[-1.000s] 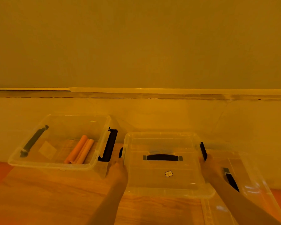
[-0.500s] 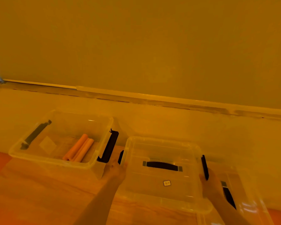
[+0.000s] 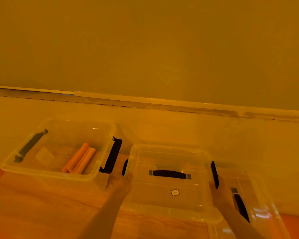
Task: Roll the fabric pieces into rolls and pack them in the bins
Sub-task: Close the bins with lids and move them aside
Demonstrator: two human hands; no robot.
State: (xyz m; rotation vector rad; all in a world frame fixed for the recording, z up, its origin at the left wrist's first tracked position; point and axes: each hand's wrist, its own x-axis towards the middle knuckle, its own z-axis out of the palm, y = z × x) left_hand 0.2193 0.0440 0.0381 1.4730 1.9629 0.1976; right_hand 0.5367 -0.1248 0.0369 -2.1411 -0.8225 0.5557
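A clear plastic bin (image 3: pixel 169 211) stands on the wooden table in front of me, with a black latch on each side. A black carry handle (image 3: pixel 169 174) shows across its middle; I cannot tell whether that lid lies on top or underneath. My left hand (image 3: pixel 120 182) grips the bin's left side by the latch. My right hand (image 3: pixel 218 190) grips its right side at the other latch. To the left stands a second, open clear bin (image 3: pixel 47 173). Three orange fabric rolls (image 3: pixel 79 161) lie side by side in it.
A loose clear lid (image 3: pixel 264 209) with a black handle lies at the right, partly under my right forearm. The open bin's black latch (image 3: pixel 111 156) sticks out toward the held bin. A pale wall runs close behind both bins. Bare wooden tabletop (image 3: pixel 41 209) lies at the front left.
Both hands have stayed on the sides of the middle bin. The view has tilted and shifted a little; the bins keep their places on the table.
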